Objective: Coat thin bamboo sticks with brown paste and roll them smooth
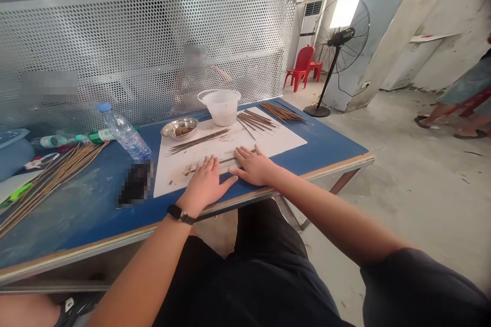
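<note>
Fingers (210,164) spread wide on both hands, no pinch at all! From my remote seat, the left hand (205,184) and right hand (253,166) lie flat on a white cutting board (180,179), with a thin brown stick (230,160) right at the fingertips, between the hands. Going left to right: a steel bowl (179,128) holding brown lumps, a white plastic tub (220,107) with contents I can't make out, then more loose sticks (257,120) fanned across the board.
</note>
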Motion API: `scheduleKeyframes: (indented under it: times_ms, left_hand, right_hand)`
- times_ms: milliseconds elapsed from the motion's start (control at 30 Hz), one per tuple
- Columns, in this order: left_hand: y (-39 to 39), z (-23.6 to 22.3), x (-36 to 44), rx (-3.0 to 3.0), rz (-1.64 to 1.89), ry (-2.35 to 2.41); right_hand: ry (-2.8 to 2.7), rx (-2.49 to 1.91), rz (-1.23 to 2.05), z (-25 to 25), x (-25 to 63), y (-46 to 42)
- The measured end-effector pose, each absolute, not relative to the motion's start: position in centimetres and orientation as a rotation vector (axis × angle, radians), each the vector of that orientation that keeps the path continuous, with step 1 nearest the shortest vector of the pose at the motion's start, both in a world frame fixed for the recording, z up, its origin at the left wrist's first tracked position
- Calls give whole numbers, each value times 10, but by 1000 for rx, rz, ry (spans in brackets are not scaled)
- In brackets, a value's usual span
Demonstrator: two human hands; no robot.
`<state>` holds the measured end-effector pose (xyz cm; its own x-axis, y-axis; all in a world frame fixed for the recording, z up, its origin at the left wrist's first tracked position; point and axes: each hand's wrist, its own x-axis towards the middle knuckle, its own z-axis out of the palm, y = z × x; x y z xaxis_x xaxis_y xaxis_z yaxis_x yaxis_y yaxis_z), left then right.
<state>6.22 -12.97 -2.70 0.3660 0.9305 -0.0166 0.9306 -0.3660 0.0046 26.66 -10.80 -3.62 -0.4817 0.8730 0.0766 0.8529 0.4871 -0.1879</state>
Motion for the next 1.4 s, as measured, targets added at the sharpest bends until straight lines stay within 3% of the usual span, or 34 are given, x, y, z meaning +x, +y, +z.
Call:
scheduleKeyframes:
  times_ms: [133, 433, 767, 1100, 1400]
  left_hand:
    - [-114, -21, 60, 2563, -43, 1749]
    - [-175, -32, 57, 2670, 49, 1698]
    - [-116, -23, 61, 2615, -79, 1817]
    - [-179, -24, 62, 2634, -43, 1752]
    - [-115, -19, 61, 2544, -105, 1828]
  right_hand:
    - [-2608, -1515, 174, -30, 267, -95]
    - [-2593, -1393, 155, -41, 295, -143]
    - [-2638, -1491, 149, -33, 283, -88]
    - [-2603, -1427, 172, -43, 309, -145]
    - [-2586, -1540, 183, -33, 291, -85]
